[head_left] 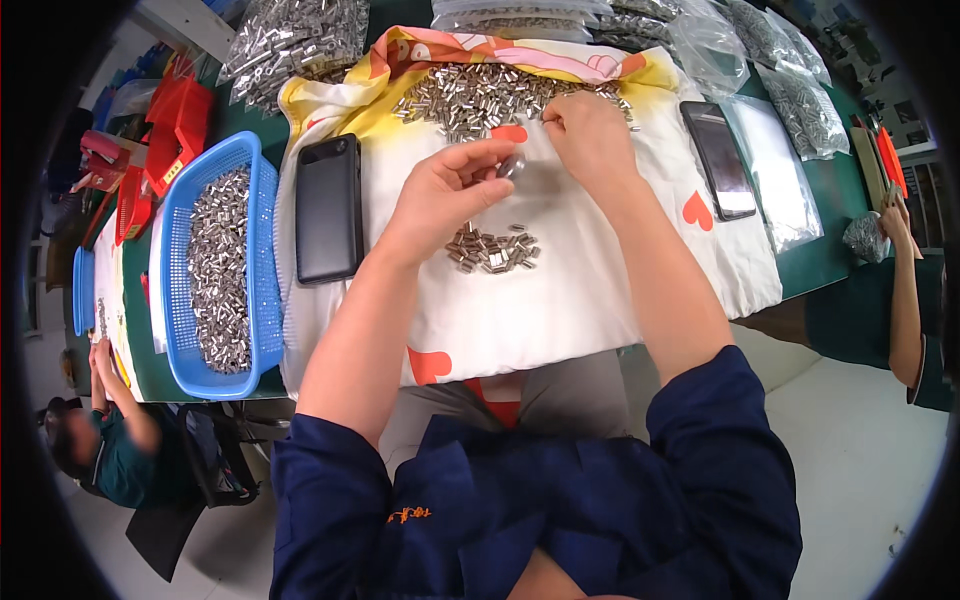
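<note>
My left hand (450, 190) is raised over the cloth and pinches a small shiny round piece (512, 166) between thumb and fingers. What kind of piece it is cannot be made out. My right hand (592, 138) is at the near edge of a large pile of small metal sleeves (470, 95), its fingertips pressed together; whatever they hold is too small to tell. A smaller heap of metal sleeves (492, 252) lies on the white cloth (560, 310), nearer to me than my hands.
A blue basket (268, 260) full of metal sleeves stands at the left, beside a black phone-shaped device (328, 210). A smartphone (720, 160) lies right. Bags of metal parts (295, 45) line the back. Red bins (180, 125) are far left. Other people sit at both sides.
</note>
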